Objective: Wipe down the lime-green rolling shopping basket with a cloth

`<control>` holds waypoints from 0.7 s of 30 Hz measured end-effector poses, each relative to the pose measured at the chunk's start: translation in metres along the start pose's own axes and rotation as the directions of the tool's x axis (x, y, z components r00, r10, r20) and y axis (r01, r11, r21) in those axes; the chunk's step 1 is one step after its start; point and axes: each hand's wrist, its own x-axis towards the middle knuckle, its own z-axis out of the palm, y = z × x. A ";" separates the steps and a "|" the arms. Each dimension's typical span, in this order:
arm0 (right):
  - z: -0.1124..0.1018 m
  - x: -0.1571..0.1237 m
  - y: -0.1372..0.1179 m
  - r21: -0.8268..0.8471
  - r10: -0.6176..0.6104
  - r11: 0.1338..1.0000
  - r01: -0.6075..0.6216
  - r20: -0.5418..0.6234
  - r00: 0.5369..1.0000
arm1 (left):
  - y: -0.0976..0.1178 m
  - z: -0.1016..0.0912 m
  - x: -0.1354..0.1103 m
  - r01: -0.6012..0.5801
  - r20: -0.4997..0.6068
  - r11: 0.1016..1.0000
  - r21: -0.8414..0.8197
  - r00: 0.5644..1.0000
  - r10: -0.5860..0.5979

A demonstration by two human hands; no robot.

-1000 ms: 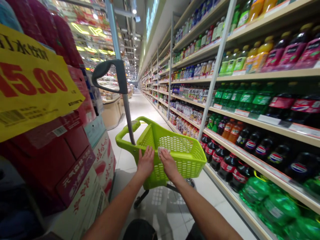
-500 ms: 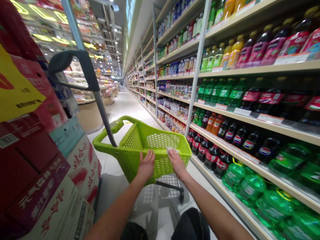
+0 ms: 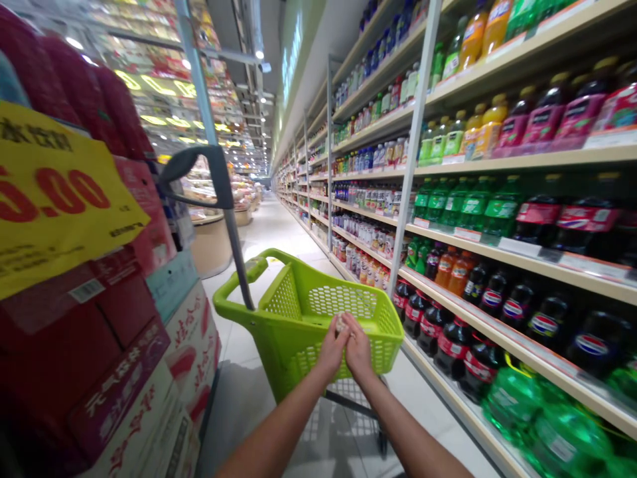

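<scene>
In the head view, my left hand [image 3: 330, 350] and my right hand [image 3: 357, 348] are together, fingers curled in against each other. A crumpled whitish wipe [image 3: 341, 324] shows between their fingertips; most of it is hidden by the fingers. Both hands are at the near side of a lime-green shopping cart [image 3: 283, 348]. The cart's basket has perforated walls, and a grey handle [image 3: 222, 176] rises on a post at its left end.
Stacked cartons [image 3: 117, 318] with a yellow price sign [image 3: 54, 199] stand close on the left. Shelves of bottled drinks [image 3: 497, 199] line the right side. Between them a pale tiled aisle [image 3: 286, 226] runs into the distance.
My left hand has left the cart's near rim and moved right to meet my right hand. The wipe, earlier under my right hand on the rim, is now bunched between both hands. The view has shifted.
</scene>
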 end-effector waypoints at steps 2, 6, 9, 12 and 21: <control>0.031 0.001 -0.026 0.188 0.031 0.981 -0.049 0.097 0.995 | 0.000 -0.011 0.008 0.046 -0.101 0.970 -0.238 0.992 -0.072; 0.056 0.008 -0.062 0.328 -0.023 0.942 -0.079 0.298 0.954 | 0.014 -0.076 0.017 -0.021 -0.378 0.973 -0.231 0.923 -0.070; 0.051 0.018 -0.064 0.131 -0.053 0.991 0.014 0.298 0.953 | 0.054 -0.150 0.026 -0.185 -0.607 0.979 0.083 0.770 0.197; 0.036 0.027 -0.045 -0.195 -0.040 0.976 0.096 0.272 0.962 | 0.106 -0.222 0.050 -0.382 -0.438 0.576 0.722 0.392 0.809; 0.008 0.002 0.022 -0.443 0.032 0.870 0.214 0.486 0.874 | 0.044 -0.249 0.070 -0.578 0.641 -0.348 0.738 0.441 0.629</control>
